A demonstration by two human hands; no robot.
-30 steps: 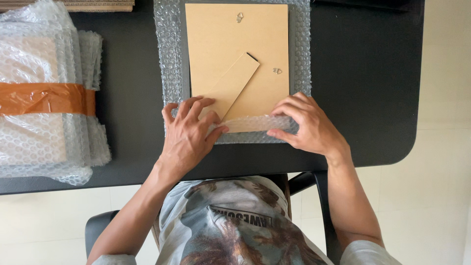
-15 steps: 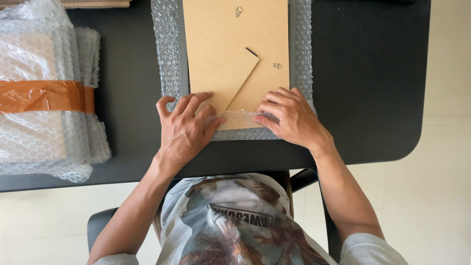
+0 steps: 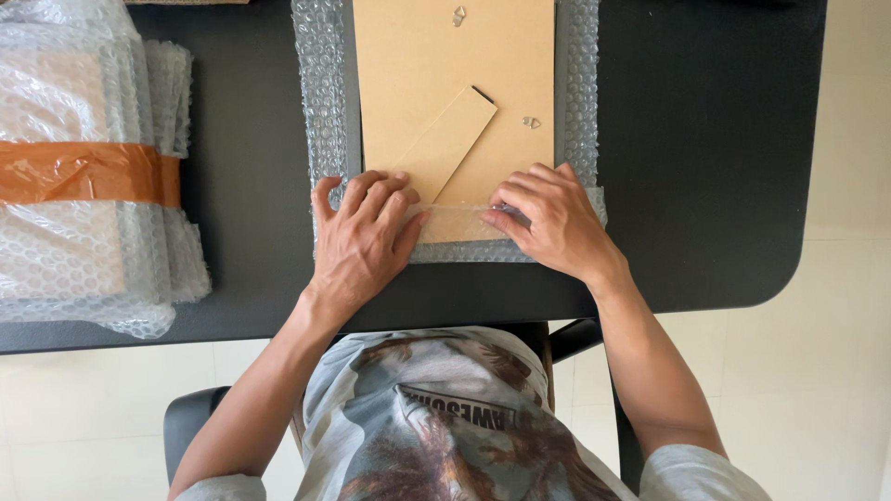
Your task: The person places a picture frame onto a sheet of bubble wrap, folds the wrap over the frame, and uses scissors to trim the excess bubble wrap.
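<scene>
A picture frame point(image 3: 445, 74) lies face down on a sheet of bubble wrap point(image 3: 320, 102), its brown backing and stand leg facing up. The near edge of the wrap is folded up over the frame's lower edge point(image 3: 459, 223). My left hand point(image 3: 362, 241) presses flat on the left of that fold, fingers spread over the stand leg's end. On the right part of the fold rests my right hand point(image 3: 552, 223), its fingertips pinning the wrap down on the backing.
The black table point(image 3: 705, 139) has a rounded near-right corner. At the left lies a stack of bubble-wrapped bundles point(image 3: 83, 167) banded with orange tape. A black chair point(image 3: 190, 422) is under me, and pale floor tiles show below.
Both hands have slid away from me and closer together, folding the near edge of the bubble wrap up onto the frame's backing.
</scene>
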